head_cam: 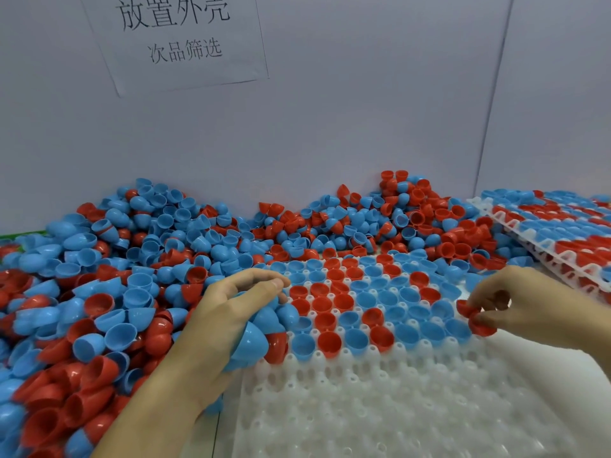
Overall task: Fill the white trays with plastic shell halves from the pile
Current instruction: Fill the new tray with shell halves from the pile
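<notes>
A white tray (pixel 380 408) lies in front of me, its far rows filled with blue and red shell halves, its near rows bare. A big pile of blue and red shell halves (pixel 115 276) spreads along the left and the back. My left hand (pixel 228 312) grips a handful of blue and red shells (pixel 261 338) at the tray's left edge. My right hand (pixel 532 305) pinches red shell halves (pixel 476 320) at the right end of the last filled row.
Filled white trays (pixel 558 239) are stacked at the far right, tilted against the pile. A grey wall with a paper sign (pixel 175 41) stands close behind the pile. The white table edge (pixel 562 365) shows at the right.
</notes>
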